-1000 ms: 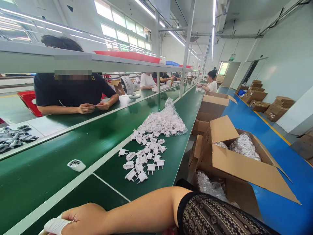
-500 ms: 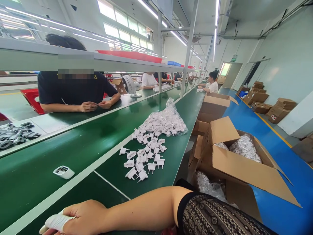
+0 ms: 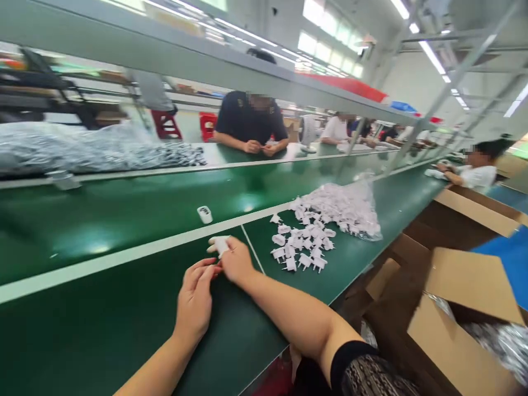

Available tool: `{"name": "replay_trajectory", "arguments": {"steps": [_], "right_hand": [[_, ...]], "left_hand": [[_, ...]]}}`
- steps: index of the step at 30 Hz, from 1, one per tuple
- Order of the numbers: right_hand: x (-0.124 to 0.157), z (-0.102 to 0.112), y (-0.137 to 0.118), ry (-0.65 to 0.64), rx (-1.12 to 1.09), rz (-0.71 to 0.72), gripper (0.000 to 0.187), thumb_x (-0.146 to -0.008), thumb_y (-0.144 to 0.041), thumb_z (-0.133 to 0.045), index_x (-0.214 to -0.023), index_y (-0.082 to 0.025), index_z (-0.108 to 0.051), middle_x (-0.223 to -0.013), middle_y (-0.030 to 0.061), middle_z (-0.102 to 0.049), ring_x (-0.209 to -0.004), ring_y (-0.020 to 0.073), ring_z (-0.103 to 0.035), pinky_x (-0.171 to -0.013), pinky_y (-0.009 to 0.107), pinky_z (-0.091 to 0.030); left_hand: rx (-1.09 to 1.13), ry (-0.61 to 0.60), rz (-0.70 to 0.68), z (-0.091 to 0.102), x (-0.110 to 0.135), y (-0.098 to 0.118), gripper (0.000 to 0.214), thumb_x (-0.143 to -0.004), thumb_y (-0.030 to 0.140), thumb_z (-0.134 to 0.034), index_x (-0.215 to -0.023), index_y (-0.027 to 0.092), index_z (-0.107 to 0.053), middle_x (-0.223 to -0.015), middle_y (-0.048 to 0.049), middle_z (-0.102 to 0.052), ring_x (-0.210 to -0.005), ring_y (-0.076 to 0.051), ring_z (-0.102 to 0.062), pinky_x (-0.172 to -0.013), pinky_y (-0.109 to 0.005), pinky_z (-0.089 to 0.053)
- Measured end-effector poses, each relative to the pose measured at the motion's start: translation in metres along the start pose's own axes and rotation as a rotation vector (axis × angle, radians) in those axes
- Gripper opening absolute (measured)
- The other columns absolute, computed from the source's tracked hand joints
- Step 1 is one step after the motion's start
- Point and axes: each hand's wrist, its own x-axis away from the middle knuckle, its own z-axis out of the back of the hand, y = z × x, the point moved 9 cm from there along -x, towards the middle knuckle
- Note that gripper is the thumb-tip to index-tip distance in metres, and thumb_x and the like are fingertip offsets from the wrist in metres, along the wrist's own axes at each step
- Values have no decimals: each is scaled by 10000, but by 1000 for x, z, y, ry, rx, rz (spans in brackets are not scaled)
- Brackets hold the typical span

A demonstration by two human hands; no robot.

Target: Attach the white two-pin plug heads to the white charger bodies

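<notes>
My left hand (image 3: 196, 300) is over the green bench, fingers bent and closed toward my right hand. My right hand (image 3: 236, 259) meets it at the fingertips, a white wrap round one finger. Whatever lies between the fingers is hidden or too small to make out. Just beyond them, a small white plastic housing (image 3: 204, 214) with an open end lies on the conveyor belt (image 3: 136, 220). Right of my hands is a loose pile of white plug parts with pins (image 3: 305, 239), spilling from a clear plastic bag (image 3: 365, 206).
Open cardboard boxes (image 3: 466, 330) with bagged parts stand right of the bench. A co-worker in a dark shirt (image 3: 251, 124) sits across the belt, beneath a long shelf (image 3: 185, 60). Clear plastic bags (image 3: 82, 146) lie at the far left. Another person (image 3: 478, 170) sits farther along on the right.
The view has swung left, so the pile and boxes appear farther right. My left hand has come into view, and my two hands now meet at the fingertips.
</notes>
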Motion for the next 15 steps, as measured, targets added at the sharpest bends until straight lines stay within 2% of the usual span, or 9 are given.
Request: {"name": "replay_trajectory", "arguments": {"steps": [1, 3, 4, 6, 7, 9, 12, 15], "right_hand": [[-3, 8, -2, 22, 65, 8, 375, -1036, -236, -454, -1315, -235, -704, -1176, 34, -804, -870, 159, -758, -802, 278, -620], [-8, 31, -6, 101, 201, 42, 406, -1017, -276, -532, -1397, -228, -667, -1288, 70, -768, -1131, 211, -727, -1044, 355, -568], [-10, 44, -8, 156, 265, 57, 448, -999, -279, -572, -1435, -205, -642, -1408, 110, -710, -1331, 254, -637, -1184, 418, -471], [-14, 69, -8, 252, 399, 64, 577, -970, -261, -616, -1531, -148, -552, -1628, 184, -518, -1600, 324, -346, -1327, 539, -226], [-16, 80, -7, 289, 499, 50, 639, -976, -254, -603, -1590, -127, -477, -1697, 200, -418, -1660, 339, -200, -1341, 584, -122], [-22, 93, 0, 298, 736, -15, 706, -1009, -274, -548, -1661, -97, -344, -1743, 213, -326, -1687, 367, -52, -1323, 650, -26], [-31, 97, 14, 222, 869, -72, 641, -1046, -309, -492, -1625, -52, -395, -1694, 248, -404, -1682, 394, -77, -1299, 688, 13], [-34, 92, 21, 161, 885, -76, 582, -1050, -310, -496, -1568, -45, -480, -1603, 257, -529, -1669, 369, -168, -1309, 657, -14]], "left_hand": [[26, 7, 27, -1, -1, -4, 427, -840, 661, -615, -790, 256, -742, -1203, -79, -715, -1134, -329, -701, -1009, -487, -609], [77, 24, 74, -1, -1, -8, 413, -830, 645, -638, -839, 244, -739, -1221, -84, -698, -1119, -311, -690, -965, -454, -620], [98, 39, 95, -1, 0, -9, 404, -831, 631, -643, -869, 239, -733, -1222, -84, -693, -1121, -303, -684, -963, -443, -617], [128, 69, 140, -2, 3, -13, 360, -860, 573, -639, -942, 231, -719, -1209, -78, -692, -1109, -279, -682, -981, -429, -605], [132, 86, 169, -2, 3, -16, 325, -887, 526, -633, -983, 225, -711, -1193, -75, -694, -1082, -263, -687, -988, -429, -599], [116, 126, 234, -2, 1, -23, 254, -948, 418, -638, -1064, 198, -688, -1159, -76, -697, -1015, -236, -694, -974, -439, -598], [31, 196, 309, 0, -15, -27, 246, -1003, 332, -682, -1171, 153, -660, -1178, -95, -687, -1015, -239, -691, -922, -451, -610], [-119, 293, 304, 7, -50, -14, 340, -996, 325, -727, -1281, 160, -645, -1352, -124, -633, -1202, -296, -641, -1021, -515, -569]]}}
